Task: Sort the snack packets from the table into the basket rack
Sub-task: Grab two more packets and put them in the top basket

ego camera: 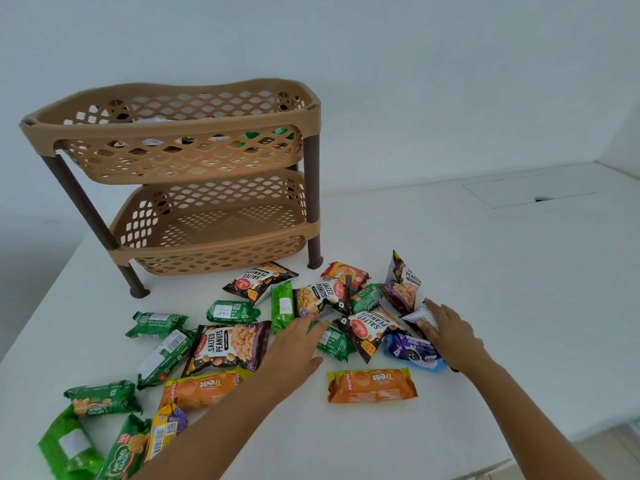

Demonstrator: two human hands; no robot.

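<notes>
Snack packets lie scattered on the white counter point(485, 271), in front of the tan two-tier plastic basket rack with dark brown legs point(180, 174). Rack's upper basket holds a few packets, partly seen through the lattice, one green; lower basket shows none. Black salted-peanut packets: one just in front of the rack's right leg point(259, 280), one further forward point(228, 344), more to its right in the pile. Green biscuit packets point(157, 323) spread forward-left of the rack. Two orange Treat packets, one point(202, 389) under the left forearm, one point(372, 385) apart, nearer the viewer than the pile. Blue-purple cookie packet point(414, 355) beside the right wrist. Left hand point(294, 344) reaches into the pile, fingers extended and loose, resting on a green packet point(334, 341), gripping nothing. Right hand point(446, 330) fingers curl over a white-and-dark crinkled packet point(420, 315); looks like a grasp, though the fingertips are partly hidden.
</notes>
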